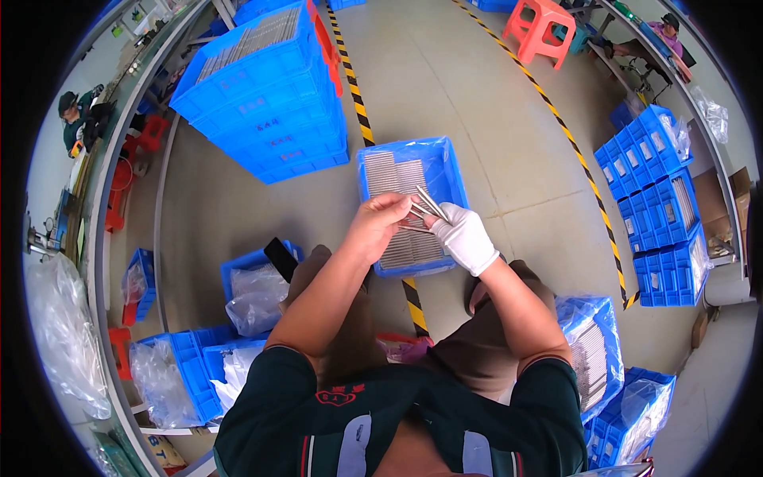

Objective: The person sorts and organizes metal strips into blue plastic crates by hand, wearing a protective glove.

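Several slim metal rods point(430, 202) fan out between my two hands, over a blue plastic crate. My right hand point(469, 241), in a white glove, is closed around them. My bare left hand point(378, 224) pinches the near ends between thumb and fingers; the exact contact is partly hidden. Below, the blue crate point(458, 171) is lined with clear plastic and holds rows of similar metal rods point(381, 169). Its right rear part shows bare liner. My forearms partly cover the crate's near side.
Stacked blue crates point(270, 127) with metal rods stand at far left; more blue crates point(656, 211) are piled at right. By my right leg is a lined crate point(594, 358) of rods. A red stool point(540, 30) stands at the back. Striped tape point(362, 119) marks the floor. Other people sit at benches.
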